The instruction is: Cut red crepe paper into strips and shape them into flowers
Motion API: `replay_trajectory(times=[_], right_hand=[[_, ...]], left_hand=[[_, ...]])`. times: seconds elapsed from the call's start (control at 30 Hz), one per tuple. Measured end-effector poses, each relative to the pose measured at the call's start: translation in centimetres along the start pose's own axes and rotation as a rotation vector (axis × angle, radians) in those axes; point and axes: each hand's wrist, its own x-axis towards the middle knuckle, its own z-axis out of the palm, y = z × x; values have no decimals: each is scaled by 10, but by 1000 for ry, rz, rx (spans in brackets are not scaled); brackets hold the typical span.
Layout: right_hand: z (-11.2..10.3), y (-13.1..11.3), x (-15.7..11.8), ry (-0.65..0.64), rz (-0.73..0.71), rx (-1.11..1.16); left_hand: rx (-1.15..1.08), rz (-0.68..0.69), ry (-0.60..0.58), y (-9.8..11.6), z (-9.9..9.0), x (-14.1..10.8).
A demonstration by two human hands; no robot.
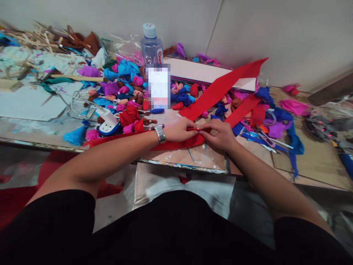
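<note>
A long red strip of crepe paper or cloth (pixel 176 144) lies along the table's front edge, and both hands pinch its upper edge. My left hand (pixel 179 129), with a metal watch on the wrist, grips the strip between thumb and fingers. Meeting it fingertip to fingertip, my right hand (pixel 219 135) pinches the same edge from the other side. The fold between the fingertips is too small to make out. Just beyond the hands, another red strip (pixel 223 88) slants up to the right across a white box (pixel 204 69).
Many crumpled colored pieces lie behind the hands, around a clear plastic bottle (pixel 151 46). A blue-and-white power strip (pixel 109 127) sits left of the left hand. Scissors with pink handles (pixel 268 140) lie to the right. Thin wooden sticks (pixel 41 38) are heaped at the far left.
</note>
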Motion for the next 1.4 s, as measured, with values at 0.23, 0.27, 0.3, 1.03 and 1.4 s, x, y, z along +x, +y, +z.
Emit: replay_trajectory(times=[0.23, 0.27, 0.3, 1.03, 1.4], right_hand=[[-1, -1, 0, 4, -32, 2], [-1, -1, 0, 10, -39, 5], [-1, 0, 0, 16, -47, 6], [2, 3, 1, 111, -32, -100], [4, 3, 1, 141, -64, -101]], left_hand=[[-78, -49, -2, -6, 1, 3], [-89, -50, -5, -7, 2, 3], [-102, -53, -7, -8, 2, 3], [31, 49, 14, 5, 0, -3], [26, 6, 40, -1, 4, 1]])
